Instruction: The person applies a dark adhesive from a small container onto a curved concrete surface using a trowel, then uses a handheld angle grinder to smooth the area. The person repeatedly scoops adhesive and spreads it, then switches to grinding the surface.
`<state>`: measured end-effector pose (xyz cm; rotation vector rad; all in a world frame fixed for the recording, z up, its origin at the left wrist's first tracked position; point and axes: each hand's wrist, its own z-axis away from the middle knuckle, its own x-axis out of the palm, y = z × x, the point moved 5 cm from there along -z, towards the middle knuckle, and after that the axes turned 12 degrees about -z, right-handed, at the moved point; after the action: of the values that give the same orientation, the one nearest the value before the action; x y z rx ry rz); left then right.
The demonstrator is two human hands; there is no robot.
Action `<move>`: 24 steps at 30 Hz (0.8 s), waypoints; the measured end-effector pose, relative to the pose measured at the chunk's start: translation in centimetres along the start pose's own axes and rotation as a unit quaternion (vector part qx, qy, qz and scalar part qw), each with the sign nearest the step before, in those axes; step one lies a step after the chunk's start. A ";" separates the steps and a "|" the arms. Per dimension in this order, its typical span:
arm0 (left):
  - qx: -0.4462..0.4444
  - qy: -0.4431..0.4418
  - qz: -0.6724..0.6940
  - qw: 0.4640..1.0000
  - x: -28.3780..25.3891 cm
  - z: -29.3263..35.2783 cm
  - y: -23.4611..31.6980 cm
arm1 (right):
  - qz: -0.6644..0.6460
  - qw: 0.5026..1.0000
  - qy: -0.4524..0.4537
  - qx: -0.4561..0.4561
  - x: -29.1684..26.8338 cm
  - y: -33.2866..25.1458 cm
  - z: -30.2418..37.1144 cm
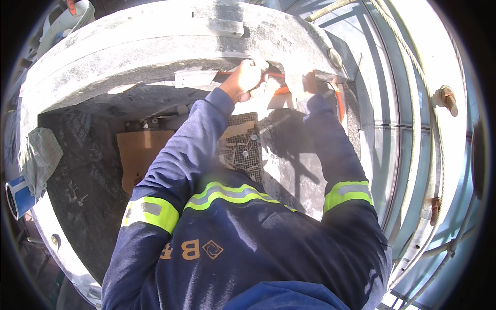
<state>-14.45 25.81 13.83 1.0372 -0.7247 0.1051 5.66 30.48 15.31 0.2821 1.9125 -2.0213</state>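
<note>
My left hand (247, 78) is at the inner edge of a curved, white-dusted shell (155, 44), its fingers curled in. Whatever they pinch is too washed out by sunlight to make out. Close to its right is my right hand (308, 83), by the same edge; glare and a pale patch hide its fingers. An orange cord (281, 90) runs between and behind the hands, and an orange loop (339, 101) hangs down right of my right wrist. Left of my left hand, a short white strip (195, 79) sits under the rim.
Below my arms is a mesh panel (240, 147) with bolts, beside brown cardboard (142, 155). A cloth (41, 155) drapes over the left rim near a blue-and-white cylinder (20, 197). A white bucket (64, 23) stands far left. Ropes (413, 77) and a metal rail line the right, beside glass panels.
</note>
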 end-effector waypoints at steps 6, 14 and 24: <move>0.001 -0.020 -0.016 1.000 0.3 0.2 0.2 | 0.071 0.977 -0.009 -0.202 1.9 -4.3 1.7; -0.011 0.012 -0.003 1.000 0.3 0.5 -0.1 | 0.272 0.869 -0.021 -0.412 3.6 -6.9 4.3; 0.004 -0.013 0.000 1.000 0.2 0.3 -0.1 | 0.080 0.973 -0.019 -0.216 2.3 -3.8 2.4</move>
<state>-14.41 25.44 13.98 1.0476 -0.7480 0.0952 2.34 27.94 18.17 0.2722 2.1637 -1.4519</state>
